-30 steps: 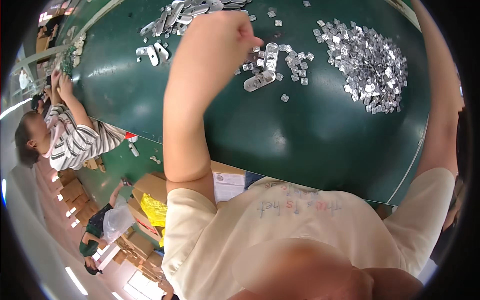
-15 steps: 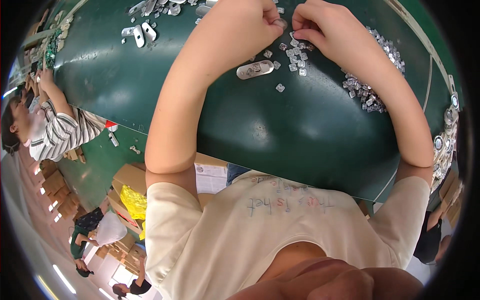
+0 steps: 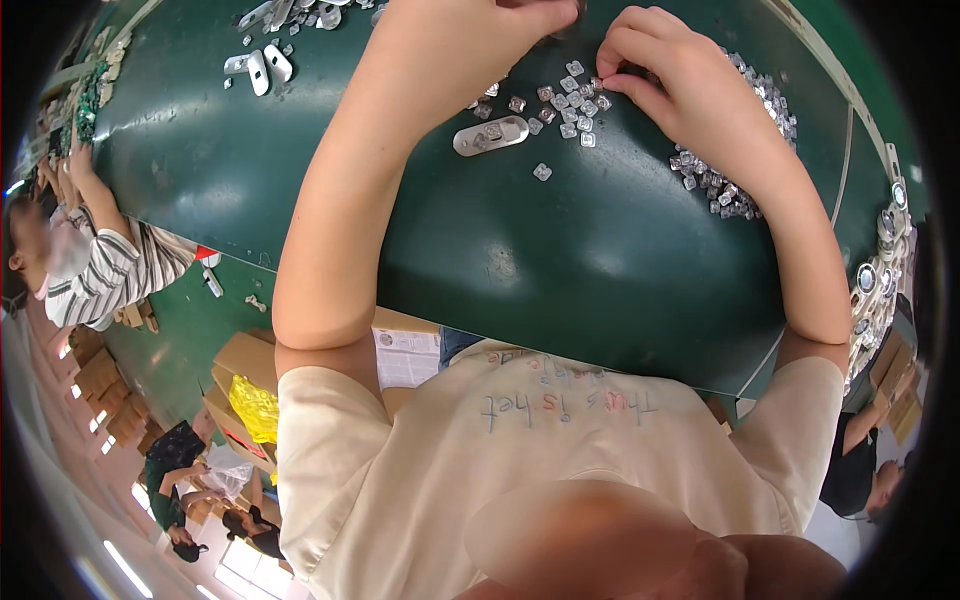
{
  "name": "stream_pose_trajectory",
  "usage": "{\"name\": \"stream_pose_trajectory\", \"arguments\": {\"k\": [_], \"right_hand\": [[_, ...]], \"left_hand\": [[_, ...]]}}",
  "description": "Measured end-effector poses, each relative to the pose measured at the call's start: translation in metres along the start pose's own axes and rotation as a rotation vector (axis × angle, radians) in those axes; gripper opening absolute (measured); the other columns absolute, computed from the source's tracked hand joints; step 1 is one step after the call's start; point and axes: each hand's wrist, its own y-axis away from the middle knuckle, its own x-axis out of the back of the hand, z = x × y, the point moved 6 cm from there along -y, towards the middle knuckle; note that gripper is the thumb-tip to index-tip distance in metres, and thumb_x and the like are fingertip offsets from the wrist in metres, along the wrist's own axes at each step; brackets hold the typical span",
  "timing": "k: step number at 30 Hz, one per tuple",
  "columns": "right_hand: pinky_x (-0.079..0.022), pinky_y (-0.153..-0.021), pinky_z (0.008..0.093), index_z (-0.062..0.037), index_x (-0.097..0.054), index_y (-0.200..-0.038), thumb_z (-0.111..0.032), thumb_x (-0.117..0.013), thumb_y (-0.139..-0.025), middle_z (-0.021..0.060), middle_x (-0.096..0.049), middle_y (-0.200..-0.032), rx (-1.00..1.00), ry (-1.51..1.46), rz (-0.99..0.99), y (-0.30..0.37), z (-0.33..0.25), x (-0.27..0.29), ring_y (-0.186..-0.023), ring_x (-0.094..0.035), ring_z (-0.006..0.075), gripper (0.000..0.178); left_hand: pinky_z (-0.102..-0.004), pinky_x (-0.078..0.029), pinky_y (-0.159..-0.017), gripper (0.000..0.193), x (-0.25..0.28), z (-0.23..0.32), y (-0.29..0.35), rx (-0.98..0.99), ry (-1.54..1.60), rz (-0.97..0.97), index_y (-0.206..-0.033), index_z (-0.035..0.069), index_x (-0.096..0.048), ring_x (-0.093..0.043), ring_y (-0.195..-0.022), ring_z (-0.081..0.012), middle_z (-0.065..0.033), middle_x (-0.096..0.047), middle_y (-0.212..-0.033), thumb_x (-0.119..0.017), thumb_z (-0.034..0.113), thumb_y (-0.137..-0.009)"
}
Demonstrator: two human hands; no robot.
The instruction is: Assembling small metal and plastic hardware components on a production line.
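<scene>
At the top edge is my left hand (image 3: 530,18), thumb and fingers drawn together; its fingertips are partly cut off, so what they pinch cannot be made out. To its right, my right hand (image 3: 672,72) has thumb and forefinger closed on a small square piece (image 3: 597,84), at the side of a loose cluster of small clear, silvery square pieces (image 3: 572,98). Left of that cluster, below my left hand, a long rounded metal plate (image 3: 491,136) lies flat with a square piece on it. One single square piece (image 3: 542,172) lies apart, nearer me.
Beyond my right forearm spreads a heap of small square pieces (image 3: 735,195). Several oval metal plates (image 3: 280,65) lie at the far left. White parts with round dark centres (image 3: 868,277) line the right side. A co-worker in stripes (image 3: 120,265) works at the left.
My left hand has moved up, partly out of view. The right thumb and forefinger have come down onto a square piece in the cluster.
</scene>
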Motion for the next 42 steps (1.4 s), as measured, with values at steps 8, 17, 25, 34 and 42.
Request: {"name": "stream_pose_trajectory", "arguments": {"k": [8, 17, 25, 34, 42], "right_hand": [[-0.045, -0.073, 0.0384, -0.0020, -0.057, -0.088, -0.006, -0.061, -0.073, 0.0152, -0.054, -0.085, 0.075, -0.091, 0.037, 0.001, -0.007, 0.002, -0.082, -0.053, 0.0327, 0.016], [-0.046, -0.070, 0.0231, 0.0013, -0.056, -0.094, 0.004, -0.059, -0.081, 0.0049, -0.057, -0.092, -0.100, -0.400, 0.296, 0.040, 0.012, 0.020, -0.079, -0.056, 0.0113, 0.014], [-0.048, -0.070, 0.0326, 0.0078, -0.059, -0.093, 0.015, -0.064, -0.068, 0.0160, -0.060, -0.089, 0.209, 0.127, 0.582, 0.080, -0.026, 0.046, -0.082, -0.058, 0.0261, 0.026], [-0.048, -0.070, 0.0338, 0.0026, -0.064, -0.096, 0.011, -0.067, -0.059, 0.0137, -0.060, -0.095, 0.330, 0.422, 0.662, 0.098, -0.035, 0.032, -0.083, -0.056, 0.0286, 0.038], [-0.044, -0.081, 0.0294, 0.0048, -0.044, -0.114, 0.001, -0.045, -0.089, 0.0219, -0.060, -0.103, 0.048, -0.178, 0.896, 0.110, 0.012, 0.087, -0.096, -0.058, 0.0238, 0.025]], "left_hand": [[-0.0200, -0.046, -0.054, 0.011, 0.000, 0.003, -0.005, 0.034, 0.357, 0.140, -0.099, -0.001, -0.051, -0.054, -0.059, -0.0109, -0.0053, -0.055, -0.076, -0.046, 0.003, -0.090], [-0.0179, -0.045, -0.054, 0.012, -0.014, 0.010, 0.006, 0.057, 0.470, 0.043, -0.096, -0.004, -0.053, -0.058, -0.063, -0.0089, -0.0068, -0.060, -0.077, -0.056, 0.000, -0.085], [-0.0219, -0.047, -0.055, 0.020, -0.044, 0.037, 0.023, 0.000, 0.462, -0.064, -0.098, -0.005, -0.057, -0.060, -0.062, -0.0132, -0.0099, -0.062, -0.075, -0.063, -0.001, -0.079], [-0.0225, -0.052, -0.059, 0.029, -0.057, 0.035, 0.037, -0.218, 0.654, -0.045, -0.106, -0.008, -0.055, -0.063, -0.067, -0.0151, -0.0128, -0.063, -0.080, -0.061, -0.009, -0.078], [-0.0223, -0.052, -0.059, 0.030, -0.056, 0.039, 0.028, -0.124, 0.694, -0.042, -0.106, -0.007, -0.054, -0.063, -0.067, -0.0143, -0.0136, -0.064, -0.083, -0.062, -0.008, -0.077]]}}
